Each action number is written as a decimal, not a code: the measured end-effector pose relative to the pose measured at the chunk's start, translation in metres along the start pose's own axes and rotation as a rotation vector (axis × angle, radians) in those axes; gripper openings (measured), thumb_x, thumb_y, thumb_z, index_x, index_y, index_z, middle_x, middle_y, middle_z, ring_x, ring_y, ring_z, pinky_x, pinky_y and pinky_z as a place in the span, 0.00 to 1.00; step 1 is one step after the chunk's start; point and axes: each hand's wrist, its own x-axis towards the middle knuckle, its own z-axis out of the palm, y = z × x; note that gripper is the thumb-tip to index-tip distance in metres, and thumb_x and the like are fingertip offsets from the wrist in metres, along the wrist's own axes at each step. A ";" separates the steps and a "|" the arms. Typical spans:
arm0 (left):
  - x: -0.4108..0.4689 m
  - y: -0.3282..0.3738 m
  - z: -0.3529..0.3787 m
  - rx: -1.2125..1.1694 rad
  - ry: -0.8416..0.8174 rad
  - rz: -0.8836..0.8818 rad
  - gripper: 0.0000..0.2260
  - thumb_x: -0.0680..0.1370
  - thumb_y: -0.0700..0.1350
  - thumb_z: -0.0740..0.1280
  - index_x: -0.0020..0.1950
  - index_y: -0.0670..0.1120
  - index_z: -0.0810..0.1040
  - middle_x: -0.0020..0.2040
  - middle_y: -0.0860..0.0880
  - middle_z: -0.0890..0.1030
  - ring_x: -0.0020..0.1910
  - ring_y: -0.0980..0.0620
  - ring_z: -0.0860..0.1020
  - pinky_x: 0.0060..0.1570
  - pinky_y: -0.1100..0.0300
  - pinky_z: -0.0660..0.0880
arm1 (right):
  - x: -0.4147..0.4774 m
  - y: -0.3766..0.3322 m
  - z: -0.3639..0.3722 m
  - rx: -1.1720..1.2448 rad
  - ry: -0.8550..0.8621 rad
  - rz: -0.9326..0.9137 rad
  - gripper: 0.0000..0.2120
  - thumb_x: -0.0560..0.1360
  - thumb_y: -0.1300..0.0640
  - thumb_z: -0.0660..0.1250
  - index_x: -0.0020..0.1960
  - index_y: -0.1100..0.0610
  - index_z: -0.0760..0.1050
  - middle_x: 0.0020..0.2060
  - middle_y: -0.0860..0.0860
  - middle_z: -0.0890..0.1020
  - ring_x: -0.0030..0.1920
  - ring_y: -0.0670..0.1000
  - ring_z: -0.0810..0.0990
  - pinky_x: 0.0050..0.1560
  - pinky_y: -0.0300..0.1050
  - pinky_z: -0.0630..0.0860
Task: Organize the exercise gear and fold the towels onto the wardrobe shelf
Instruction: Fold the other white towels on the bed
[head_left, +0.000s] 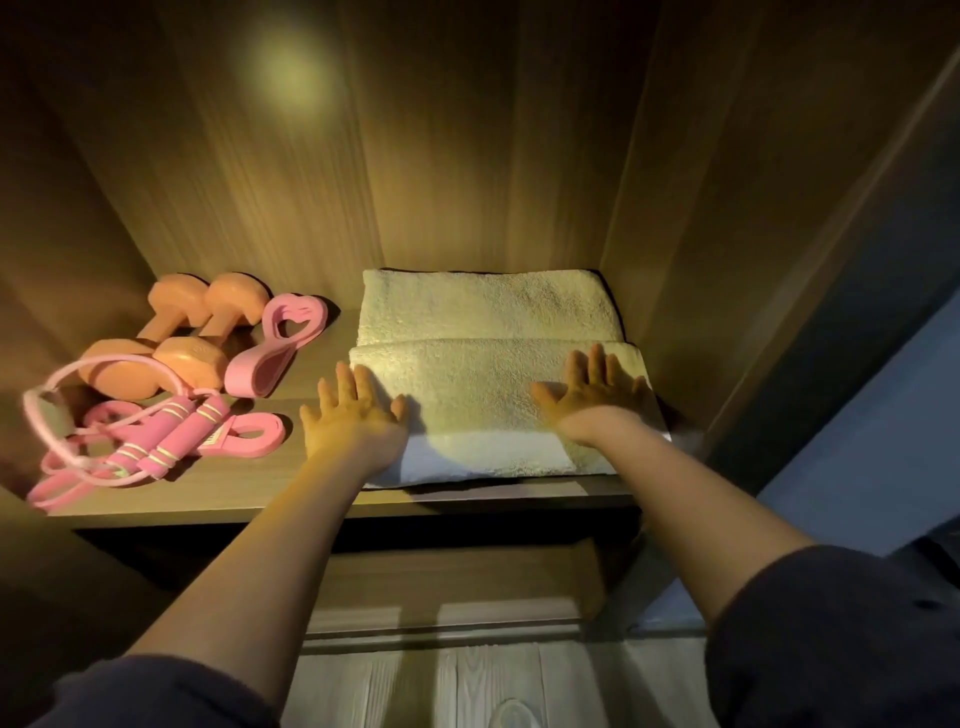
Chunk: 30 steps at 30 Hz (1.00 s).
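Observation:
Two folded white towels lie on the right half of the wooden wardrobe shelf. The rear towel sits against the back wall; the front towel overlaps its near edge. My left hand rests flat with fingers spread at the front towel's left edge. My right hand lies flat on its right part, fingers spread. On the shelf's left half lie two orange dumbbells, a pink heart-shaped grip trainer, a pink skipping rope and a pink resistance band.
The wardrobe's right side wall stands close beside the towels and the back panel behind them. Below the shelf edge a lower wooden ledge and pale floorboards show. Dark sleeves cover my upper forearms.

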 end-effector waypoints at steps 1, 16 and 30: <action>0.002 -0.001 -0.005 0.047 -0.017 -0.008 0.33 0.82 0.62 0.42 0.79 0.44 0.37 0.79 0.43 0.36 0.78 0.41 0.39 0.75 0.39 0.44 | 0.001 0.001 -0.004 -0.013 -0.009 0.010 0.40 0.76 0.29 0.38 0.79 0.51 0.34 0.77 0.53 0.31 0.77 0.56 0.32 0.74 0.65 0.34; 0.002 0.004 0.011 0.093 0.083 0.259 0.37 0.73 0.72 0.33 0.78 0.56 0.35 0.78 0.46 0.33 0.78 0.45 0.35 0.74 0.35 0.42 | 0.009 0.031 0.015 -0.013 0.058 -0.145 0.33 0.76 0.30 0.35 0.77 0.40 0.32 0.76 0.45 0.30 0.76 0.51 0.30 0.76 0.58 0.37; -0.042 0.011 0.017 0.116 0.219 0.325 0.31 0.81 0.64 0.43 0.80 0.53 0.40 0.80 0.47 0.40 0.79 0.46 0.40 0.75 0.38 0.44 | -0.050 0.020 0.021 -0.015 0.194 -0.313 0.29 0.80 0.36 0.43 0.78 0.44 0.56 0.78 0.46 0.55 0.78 0.58 0.51 0.74 0.60 0.51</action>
